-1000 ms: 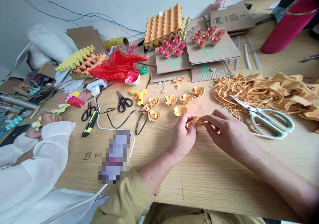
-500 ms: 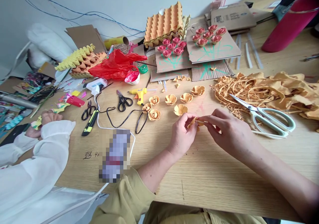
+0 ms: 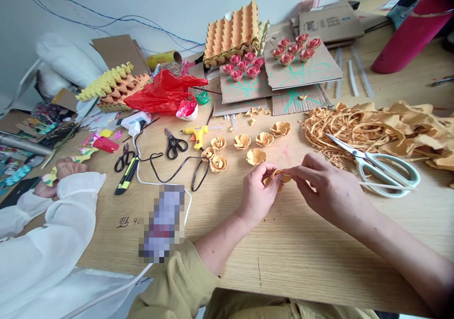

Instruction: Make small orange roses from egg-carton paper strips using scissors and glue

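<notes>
While lower earlier, pale stick (image 3: 385, 186) now across scissors (image 3: 361, 156).

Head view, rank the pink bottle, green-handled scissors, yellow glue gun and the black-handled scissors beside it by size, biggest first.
1. Pink bottle
2. Green-handled scissors
3. Yellow glue gun and black-handled scissors: look alike, unranked

worktop (image 3: 301, 262) is showing smooth wood grain | held flower (image 3: 284, 180) is looking matt, pulpy | scraps (image 3: 404, 120) are looking rough, matt | scissors (image 3: 360, 155) are combining shiny metal with smooth plastic | bag (image 3: 161, 94) is gleaming in crinkled plastic | egg tray (image 3: 232, 32) is showing rough pulp | glue gun (image 3: 196, 132) is showing smooth plastic
</notes>
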`<state>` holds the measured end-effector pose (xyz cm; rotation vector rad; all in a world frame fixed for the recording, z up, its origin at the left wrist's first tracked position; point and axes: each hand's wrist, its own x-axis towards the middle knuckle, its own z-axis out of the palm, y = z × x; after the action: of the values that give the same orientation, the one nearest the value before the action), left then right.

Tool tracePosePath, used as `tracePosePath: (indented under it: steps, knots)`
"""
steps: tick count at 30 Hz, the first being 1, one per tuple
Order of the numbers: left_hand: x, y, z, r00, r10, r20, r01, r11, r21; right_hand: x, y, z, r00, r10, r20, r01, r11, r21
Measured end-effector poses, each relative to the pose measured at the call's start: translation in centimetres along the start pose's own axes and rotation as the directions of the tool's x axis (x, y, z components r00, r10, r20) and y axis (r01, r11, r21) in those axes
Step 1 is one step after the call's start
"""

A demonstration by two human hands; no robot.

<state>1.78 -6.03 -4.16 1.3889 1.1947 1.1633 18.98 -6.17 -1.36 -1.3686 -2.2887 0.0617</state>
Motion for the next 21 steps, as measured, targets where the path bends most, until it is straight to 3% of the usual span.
tracePosePath:
  steps: [5, 12, 19, 21]
  knots:
    - [0.02, 0.31, -0.02, 1.0, -0.027, 0.014, 0.027, 0.998, -0.054, -0.06, -0.02, -0.12, 0.993, -0.11, -0.039, 0.105, 0.989, -0.108]
    - [-0.07, 0.08, -0.15, 1.0, 0.022, 0.006, -0.022, 1.0, 0.0, -0.08, 0.03, 0.04, 1.0, -0.028, -0.009, 0.028, 0.999, -0.019]
    - [0.17, 0.17, -0.09, 0.998, 0.05, 0.04, -0.05, 0.999, 0.012, 0.03, 0.03, 0.01, 0.978, -0.194, -0.072, 0.178, 0.967, -0.183]
    - [0.16, 0.16, -0.14, 0.998, 0.059, 0.032, -0.059, 0.998, 0.014, 0.06, 0.05, 0.02, 0.981, -0.179, -0.076, 0.166, 0.974, -0.151]
